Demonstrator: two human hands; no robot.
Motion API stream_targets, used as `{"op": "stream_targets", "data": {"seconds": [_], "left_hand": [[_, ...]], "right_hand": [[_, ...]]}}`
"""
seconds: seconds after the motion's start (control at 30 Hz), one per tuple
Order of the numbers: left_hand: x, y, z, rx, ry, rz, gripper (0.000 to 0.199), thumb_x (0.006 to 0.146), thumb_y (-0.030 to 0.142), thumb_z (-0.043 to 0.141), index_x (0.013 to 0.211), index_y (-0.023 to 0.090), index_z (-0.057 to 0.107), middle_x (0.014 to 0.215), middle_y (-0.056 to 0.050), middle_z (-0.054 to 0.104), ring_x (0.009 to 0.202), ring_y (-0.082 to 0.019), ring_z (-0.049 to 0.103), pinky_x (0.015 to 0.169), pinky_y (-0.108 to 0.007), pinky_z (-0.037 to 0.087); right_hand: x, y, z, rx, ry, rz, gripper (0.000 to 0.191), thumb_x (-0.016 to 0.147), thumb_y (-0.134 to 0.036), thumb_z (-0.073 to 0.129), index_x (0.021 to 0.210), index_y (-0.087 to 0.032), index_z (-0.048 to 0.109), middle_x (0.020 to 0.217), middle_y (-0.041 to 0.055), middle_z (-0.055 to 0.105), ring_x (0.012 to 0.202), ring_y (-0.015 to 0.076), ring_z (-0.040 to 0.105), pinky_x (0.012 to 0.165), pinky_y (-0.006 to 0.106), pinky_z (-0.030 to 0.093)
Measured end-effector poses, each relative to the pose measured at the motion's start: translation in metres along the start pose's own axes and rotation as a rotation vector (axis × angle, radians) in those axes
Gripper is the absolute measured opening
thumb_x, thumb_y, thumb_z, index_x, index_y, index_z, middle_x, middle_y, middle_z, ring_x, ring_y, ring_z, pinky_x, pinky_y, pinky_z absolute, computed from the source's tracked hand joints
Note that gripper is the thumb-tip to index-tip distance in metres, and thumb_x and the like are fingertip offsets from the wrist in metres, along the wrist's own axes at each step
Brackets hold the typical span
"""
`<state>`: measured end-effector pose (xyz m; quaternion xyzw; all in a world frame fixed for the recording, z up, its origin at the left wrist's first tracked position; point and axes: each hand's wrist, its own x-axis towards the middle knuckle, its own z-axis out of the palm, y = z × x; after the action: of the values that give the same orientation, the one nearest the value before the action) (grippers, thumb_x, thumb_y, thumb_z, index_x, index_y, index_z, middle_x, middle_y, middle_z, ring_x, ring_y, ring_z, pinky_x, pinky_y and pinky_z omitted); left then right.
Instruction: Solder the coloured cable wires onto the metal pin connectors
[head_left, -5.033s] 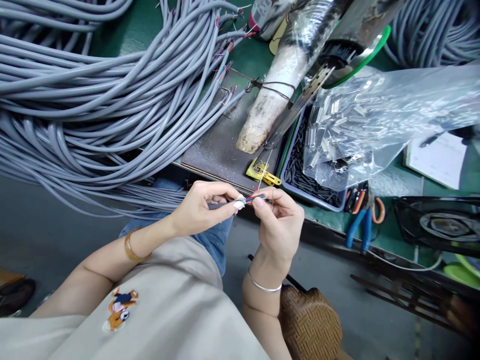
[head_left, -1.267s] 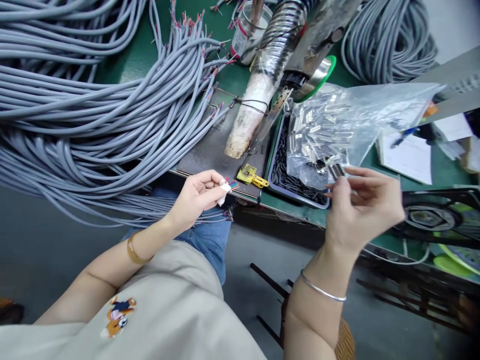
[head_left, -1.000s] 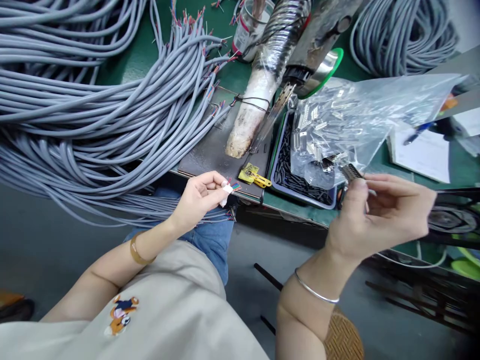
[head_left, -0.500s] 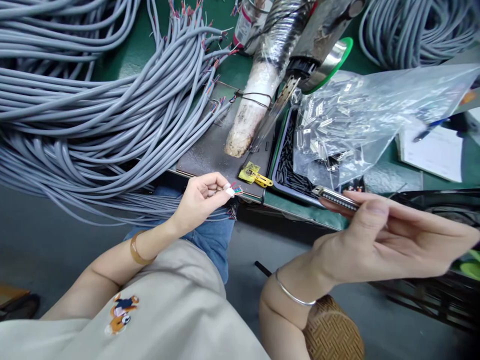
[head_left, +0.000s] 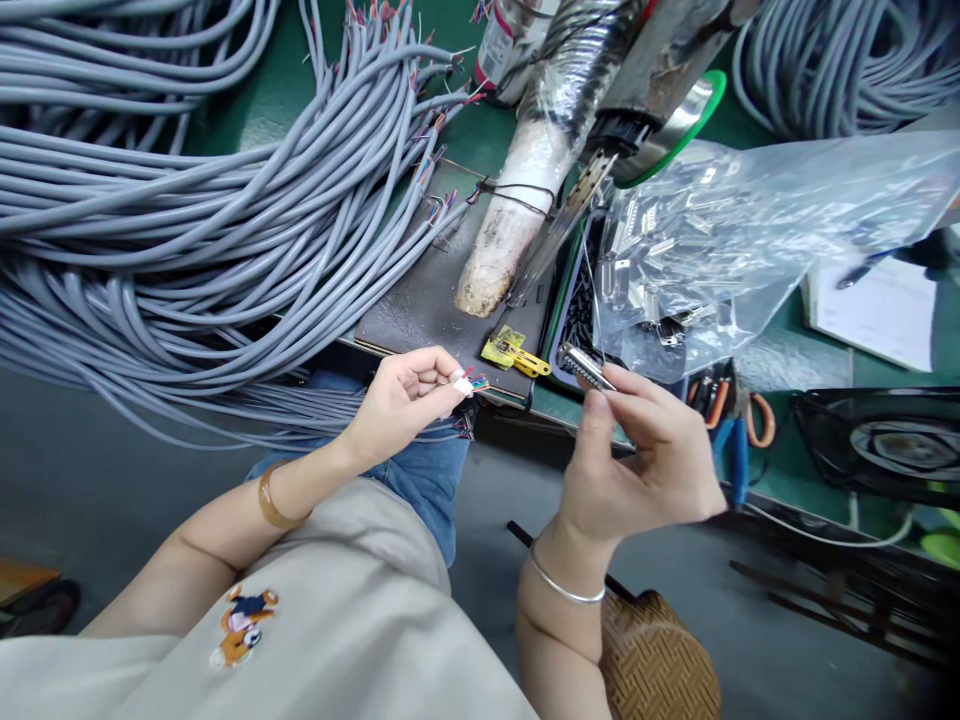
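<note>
My left hand [head_left: 411, 395] pinches a fan of thin coloured wires [head_left: 477, 384] at a cable end, by the front edge of the bench. The cable behind those fingers is mostly hidden. Between thumb and fingers, my right hand [head_left: 637, 445] grips a metal multi-pin connector [head_left: 585, 367], held just in front of the black tray [head_left: 555, 365]. Some distance separates the connector from the wires. A yellow clip [head_left: 525, 358] on a yellow pad lies on the dark board [head_left: 420, 310], beyond the left fingertips.
Grey cables [head_left: 225, 220] with stripped ends cover the bench's left side. A wrapped tube [head_left: 499, 245] points down over the board. A clear bag of metal connectors [head_left: 675, 240] rests on the tray. Cutters with blue and orange handles [head_left: 739, 440] and a black fan [head_left: 892, 440] sit at right.
My right hand has moved left with the connector, closer to my left hand, uncovering the cutters and fan. My left hand stays almost still, holding the wires.
</note>
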<state>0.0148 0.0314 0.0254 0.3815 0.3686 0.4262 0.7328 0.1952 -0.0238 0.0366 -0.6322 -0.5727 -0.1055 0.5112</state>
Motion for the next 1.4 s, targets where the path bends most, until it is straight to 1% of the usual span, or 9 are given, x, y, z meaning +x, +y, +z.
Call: {"op": "stream_targets", "data": {"seconds": [0.1,0.27,0.37,0.5,0.67,0.73,0.83,1.07,1.4], "left_hand": [[0.000,-0.001,-0.001,-0.022,0.010,-0.008,0.024,0.072,0.028,0.081,0.072,0.016,0.061,0.057,0.004,0.058,0.047,-0.004,0.044,0.047,-0.018,0.035],[0.002,-0.001,-0.002,-0.012,0.011,0.047,0.021,0.076,0.027,0.080,0.075,0.016,0.063,0.059,0.004,0.060,0.049,-0.005,0.047,0.050,-0.018,0.040],[0.004,0.000,-0.001,0.014,0.000,0.032,0.022,0.074,0.027,0.082,0.075,0.015,0.063,0.061,0.003,0.060,0.054,-0.006,0.053,0.054,-0.019,0.044],[0.005,-0.001,0.000,0.024,-0.029,0.004,0.023,0.071,0.024,0.084,0.074,0.015,0.063,0.060,0.004,0.059,0.055,-0.007,0.052,0.056,-0.019,0.045],[0.006,-0.002,-0.001,0.017,0.012,0.070,0.017,0.076,0.025,0.080,0.074,0.015,0.067,0.071,0.000,0.066,0.054,-0.005,0.050,0.052,-0.018,0.042],[0.007,-0.002,-0.001,0.027,0.027,0.075,0.016,0.074,0.025,0.080,0.073,0.015,0.067,0.078,-0.002,0.069,0.050,-0.003,0.046,0.046,-0.018,0.037],[0.010,-0.002,-0.001,0.042,0.030,0.033,0.020,0.072,0.024,0.081,0.067,0.014,0.065,0.081,-0.004,0.071,0.046,-0.003,0.045,0.041,-0.019,0.033],[0.019,-0.002,0.001,0.025,0.050,0.064,0.021,0.072,0.023,0.082,0.065,0.013,0.065,0.071,-0.001,0.069,0.047,-0.002,0.041,0.043,-0.018,0.033],[0.029,0.004,0.005,-0.016,0.013,0.093,0.023,0.070,0.022,0.084,0.064,0.013,0.063,0.069,0.001,0.069,0.046,-0.001,0.041,0.052,-0.017,0.044]], "right_hand": [[-0.004,0.004,-0.002,-0.043,-0.103,-0.139,0.014,0.089,-0.017,0.073,0.096,-0.029,0.073,0.109,0.0043,0.080,0.094,0.0248,0.079,0.076,0.042,0.068],[-0.010,0.005,-0.002,0.052,-0.398,-0.209,0.022,0.087,-0.013,0.075,0.101,-0.030,0.074,0.122,0.0026,0.076,0.095,0.0190,0.078,0.084,0.035,0.069],[-0.014,0.006,0.001,0.074,-0.471,-0.260,0.028,0.088,-0.012,0.072,0.107,-0.032,0.074,0.128,0.0024,0.074,0.103,0.0203,0.078,0.089,0.036,0.069],[-0.018,0.001,0.006,0.126,-0.381,-0.191,0.024,0.088,-0.013,0.072,0.103,-0.032,0.073,0.119,0.0021,0.077,0.100,0.0210,0.078,0.087,0.037,0.068],[-0.022,-0.006,0.016,0.245,-0.251,0.165,0.001,0.095,-0.024,0.065,0.094,-0.024,0.065,0.106,0.0072,0.080,0.099,0.0228,0.079,0.073,0.035,0.066],[-0.024,-0.007,0.020,0.292,-0.216,0.281,0.008,0.094,-0.028,0.067,0.091,-0.023,0.063,0.103,0.0078,0.080,0.095,0.0220,0.079,0.070,0.032,0.065],[-0.026,-0.006,0.026,0.338,-0.215,0.355,0.014,0.092,-0.031,0.071,0.086,-0.022,0.062,0.102,0.0074,0.080,0.094,0.0216,0.079,0.070,0.032,0.065],[-0.024,-0.005,0.035,0.349,-0.219,0.259,0.010,0.091,-0.023,0.071,0.085,-0.023,0.063,0.102,0.0050,0.081,0.100,0.0220,0.078,0.086,0.040,0.065],[-0.017,0.001,0.041,0.389,-0.174,0.165,0.010,0.089,-0.015,0.073,0.088,-0.021,0.065,0.105,0.0043,0.081,0.098,0.0196,0.079,0.085,0.037,0.066]]}}
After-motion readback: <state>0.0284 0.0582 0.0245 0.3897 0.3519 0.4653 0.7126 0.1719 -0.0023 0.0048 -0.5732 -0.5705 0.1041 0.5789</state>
